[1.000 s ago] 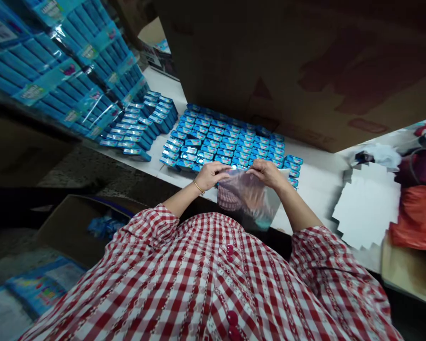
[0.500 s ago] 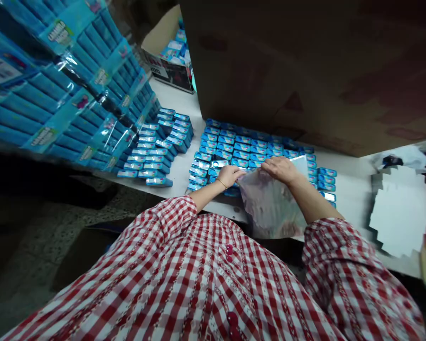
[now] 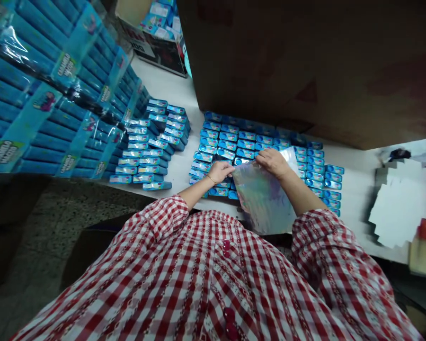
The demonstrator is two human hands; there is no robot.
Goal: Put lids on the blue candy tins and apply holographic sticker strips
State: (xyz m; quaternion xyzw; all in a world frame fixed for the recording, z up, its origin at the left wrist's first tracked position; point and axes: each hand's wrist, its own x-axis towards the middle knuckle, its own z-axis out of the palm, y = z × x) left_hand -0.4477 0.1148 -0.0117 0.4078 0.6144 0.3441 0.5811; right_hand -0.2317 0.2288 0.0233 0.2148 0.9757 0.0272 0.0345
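A clear, shiny plastic bag [image 3: 266, 203] hangs between my hands over the table's front edge. My left hand [image 3: 220, 171] pinches its upper left corner, and a thin bracelet circles that wrist. Gripping the bag's top edge further right is my right hand [image 3: 272, 162], fingers closed. Behind and beneath both hands stand rows of small blue boxes [image 3: 246, 145] packed close together on the white table. The bag and my hands hide part of these rows. Whether anything lies inside the bag I cannot tell.
Tall stacks of wrapped blue packs [image 3: 71, 99] rise at the left, with loose blue boxes [image 3: 152, 163] beside them. A large brown cardboard box [image 3: 298, 61] walls off the back. An open carton [image 3: 152, 49] stands at the back left. White card sheets [image 3: 399, 203] lie at the right.
My view has shifted slightly. Both hands keep hold of the bag, which has moved a little left and now hangs flatter, its top edge stretched between them.
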